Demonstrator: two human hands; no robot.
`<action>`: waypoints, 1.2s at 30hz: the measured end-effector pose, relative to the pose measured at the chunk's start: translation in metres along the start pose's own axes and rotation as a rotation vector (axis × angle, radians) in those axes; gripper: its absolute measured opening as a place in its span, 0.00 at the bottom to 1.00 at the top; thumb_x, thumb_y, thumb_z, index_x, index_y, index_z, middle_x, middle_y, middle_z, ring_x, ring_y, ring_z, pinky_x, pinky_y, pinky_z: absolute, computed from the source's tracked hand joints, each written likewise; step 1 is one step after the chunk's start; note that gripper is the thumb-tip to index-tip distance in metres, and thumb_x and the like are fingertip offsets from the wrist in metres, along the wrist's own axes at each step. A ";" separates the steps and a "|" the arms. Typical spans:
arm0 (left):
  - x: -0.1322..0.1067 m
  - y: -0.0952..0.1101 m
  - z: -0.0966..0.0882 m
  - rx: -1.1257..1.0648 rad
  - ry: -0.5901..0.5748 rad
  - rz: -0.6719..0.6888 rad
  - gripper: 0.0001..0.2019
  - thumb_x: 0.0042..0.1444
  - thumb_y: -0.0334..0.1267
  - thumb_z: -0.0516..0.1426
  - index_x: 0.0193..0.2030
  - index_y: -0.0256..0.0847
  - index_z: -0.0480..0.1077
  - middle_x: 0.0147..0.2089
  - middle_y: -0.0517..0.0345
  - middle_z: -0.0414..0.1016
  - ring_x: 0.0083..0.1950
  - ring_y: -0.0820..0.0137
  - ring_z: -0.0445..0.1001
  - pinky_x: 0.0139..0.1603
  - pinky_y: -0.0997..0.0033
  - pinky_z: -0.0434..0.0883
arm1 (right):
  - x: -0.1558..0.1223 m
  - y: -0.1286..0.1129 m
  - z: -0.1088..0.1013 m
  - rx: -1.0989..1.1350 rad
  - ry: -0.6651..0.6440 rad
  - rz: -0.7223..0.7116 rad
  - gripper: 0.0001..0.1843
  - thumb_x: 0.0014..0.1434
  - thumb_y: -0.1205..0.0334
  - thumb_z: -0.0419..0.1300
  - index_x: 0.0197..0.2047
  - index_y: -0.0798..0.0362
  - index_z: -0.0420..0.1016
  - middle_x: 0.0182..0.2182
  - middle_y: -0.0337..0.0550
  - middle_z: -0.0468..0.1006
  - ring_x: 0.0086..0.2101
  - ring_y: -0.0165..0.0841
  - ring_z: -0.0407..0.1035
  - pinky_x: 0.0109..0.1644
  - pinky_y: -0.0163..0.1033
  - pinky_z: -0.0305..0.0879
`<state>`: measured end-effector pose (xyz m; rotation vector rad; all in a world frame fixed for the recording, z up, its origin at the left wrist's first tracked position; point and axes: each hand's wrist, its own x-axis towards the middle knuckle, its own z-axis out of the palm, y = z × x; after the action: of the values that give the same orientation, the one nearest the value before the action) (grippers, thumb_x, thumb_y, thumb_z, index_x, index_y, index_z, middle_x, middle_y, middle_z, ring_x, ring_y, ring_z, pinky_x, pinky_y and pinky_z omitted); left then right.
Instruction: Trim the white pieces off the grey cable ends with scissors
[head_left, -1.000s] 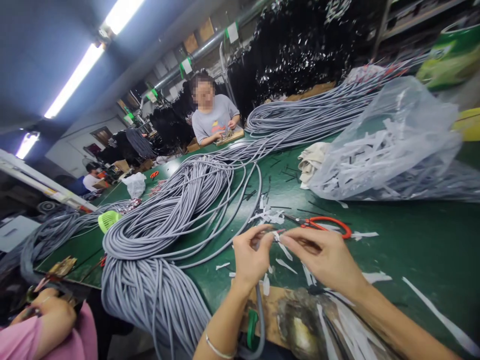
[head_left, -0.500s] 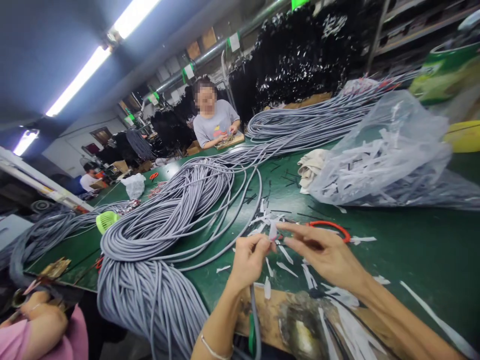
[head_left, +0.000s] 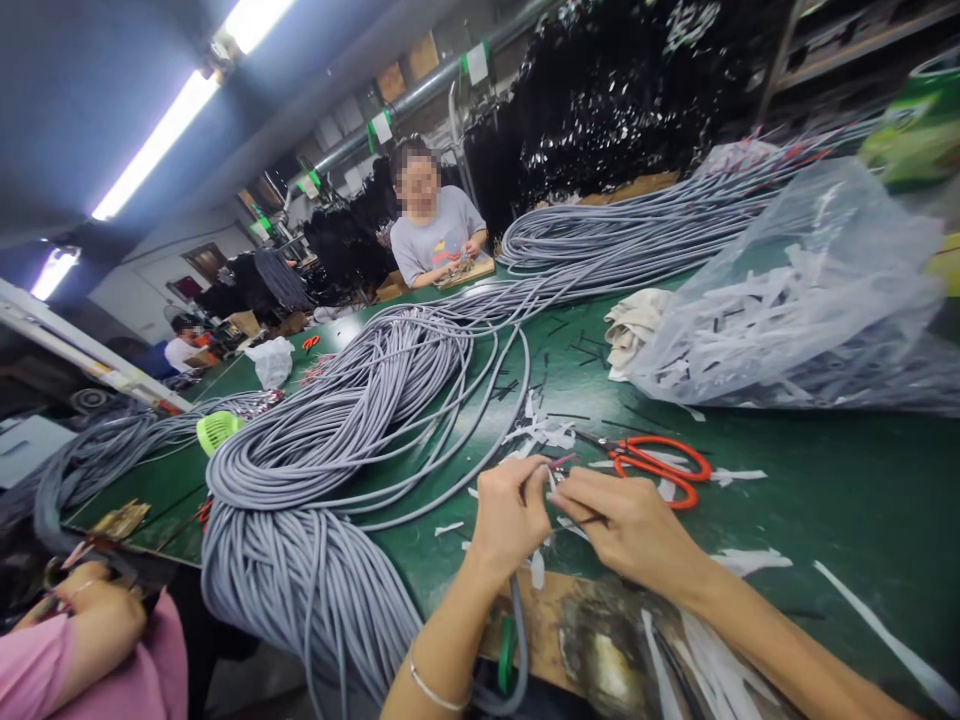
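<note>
Your left hand [head_left: 514,515] is clenched round a grey cable [head_left: 519,620], which drops from the fist toward 6 o'clock and passes below the table edge. A bracelet [head_left: 431,690] sits on that wrist. Your right hand [head_left: 637,525] meets the left from 3 o'clock, with thumb and forefinger pinched on the cable's end and the other fingers curled in. Thin pinkish wires [head_left: 561,462] stick out of that end at 12 o'clock, just past your knuckles. Both hands are above a stained wooden board [head_left: 577,630] at the near edge of the green table [head_left: 825,500]. Red-handled scissors [head_left: 660,462] lie flat at 1 o'clock, near your right hand but not touching it, with the blades toward 10 o'clock. White scraps [head_left: 541,434] are scattered just beyond your hands at 12 o'clock. A large grey coil [head_left: 360,420] lies at 10 o'clock and spills over the near edge at 8 o'clock. A green plastic item [head_left: 217,430] sits beside it at 9 o'clock. At the lower left, another person's pink sleeve [head_left: 161,670] shows. Farther off at 2 o'clock is a clear bag [head_left: 787,300] of white strips, with a folded cloth [head_left: 634,320] against its left side. Far off at 11 o'clock, a co-worker [head_left: 435,240] in a grey shirt sits at the table's end, hands on a board; their grip cannot be told.
</note>
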<state>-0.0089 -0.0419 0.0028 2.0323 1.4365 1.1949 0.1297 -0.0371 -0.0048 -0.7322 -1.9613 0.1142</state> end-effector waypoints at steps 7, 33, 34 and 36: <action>0.000 -0.001 0.006 0.017 -0.008 0.070 0.14 0.56 0.32 0.48 0.35 0.36 0.75 0.33 0.50 0.77 0.33 0.67 0.73 0.37 0.71 0.69 | 0.004 0.002 -0.012 0.127 -0.027 0.202 0.21 0.62 0.60 0.47 0.18 0.52 0.63 0.15 0.36 0.64 0.17 0.25 0.58 0.21 0.29 0.54; 0.013 -0.001 -0.016 -0.784 -0.101 -0.568 0.26 0.32 0.56 0.65 0.26 0.30 0.70 0.18 0.62 0.64 0.16 0.81 0.58 0.16 0.79 0.53 | -0.011 0.034 0.018 -0.571 -0.372 0.331 0.20 0.50 0.80 0.47 0.41 0.55 0.72 0.31 0.45 0.72 0.22 0.29 0.67 0.24 0.33 0.54; 0.013 -0.001 -0.016 -0.789 -0.104 -0.568 0.26 0.32 0.56 0.65 0.26 0.30 0.70 0.19 0.62 0.64 0.16 0.81 0.58 0.16 0.79 0.53 | -0.010 0.032 0.015 -0.599 -0.361 0.358 0.20 0.52 0.77 0.47 0.44 0.54 0.71 0.31 0.45 0.72 0.19 0.27 0.65 0.21 0.32 0.51; 0.013 -0.001 -0.017 -0.791 -0.108 -0.568 0.26 0.33 0.56 0.65 0.26 0.31 0.70 0.19 0.62 0.64 0.16 0.81 0.58 0.17 0.79 0.53 | -0.008 0.028 0.009 -0.667 -0.319 0.390 0.17 0.58 0.68 0.49 0.49 0.53 0.70 0.32 0.45 0.71 0.15 0.27 0.61 0.17 0.33 0.45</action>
<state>-0.0214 -0.0328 0.0168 1.0468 1.1127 1.1198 0.1372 -0.0165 -0.0259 -1.6140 -2.1419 -0.2155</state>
